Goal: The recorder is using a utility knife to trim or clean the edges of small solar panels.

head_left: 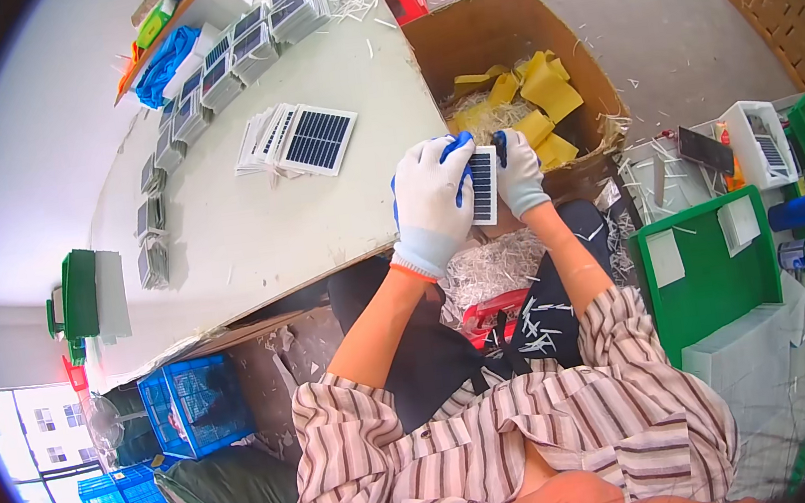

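Note:
A small solar panel point(484, 187) with dark cells and a white border is held upright in front of me, over the edge of the table. My left hand point(434, 197), in a white glove with blue fingertips, grips its left side. At the panel's upper right edge is my right hand point(521, 175), gloved too, its fingers closed. Something dark shows by those fingertips, too small to make out. On the table to the left lies a fanned stack of similar solar panels point(320, 139).
Stacked panels point(221, 81) line the far left of the white table point(319, 226). Ahead stands a cardboard box point(457, 39) with yellow sheets point(548, 88) and white strips. A green tray point(712, 279) sits at right, blue crates point(196, 408) at lower left. White scraps cover my lap.

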Motion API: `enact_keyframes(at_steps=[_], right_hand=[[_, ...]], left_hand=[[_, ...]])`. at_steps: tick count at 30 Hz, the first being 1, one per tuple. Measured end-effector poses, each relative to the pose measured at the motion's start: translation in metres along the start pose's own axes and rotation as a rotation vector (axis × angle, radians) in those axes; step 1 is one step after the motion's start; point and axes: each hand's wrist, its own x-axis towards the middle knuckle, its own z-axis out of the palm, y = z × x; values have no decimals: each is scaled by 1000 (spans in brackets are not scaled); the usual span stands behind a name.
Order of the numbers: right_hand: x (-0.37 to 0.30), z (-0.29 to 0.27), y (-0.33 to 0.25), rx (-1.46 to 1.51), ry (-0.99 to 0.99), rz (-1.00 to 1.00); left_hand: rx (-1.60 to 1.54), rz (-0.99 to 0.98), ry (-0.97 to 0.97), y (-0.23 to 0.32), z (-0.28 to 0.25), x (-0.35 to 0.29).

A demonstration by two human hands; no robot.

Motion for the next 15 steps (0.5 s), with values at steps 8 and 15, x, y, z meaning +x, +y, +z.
enact_keyframes(at_steps=[8,15], right_hand=[[-45,-30,-34,575,-327,223],[-33,-15,-6,775,-453,264]], left_hand=[[93,-78,-23,-8,-21,-5],[51,-113,43,-1,0,-3]])
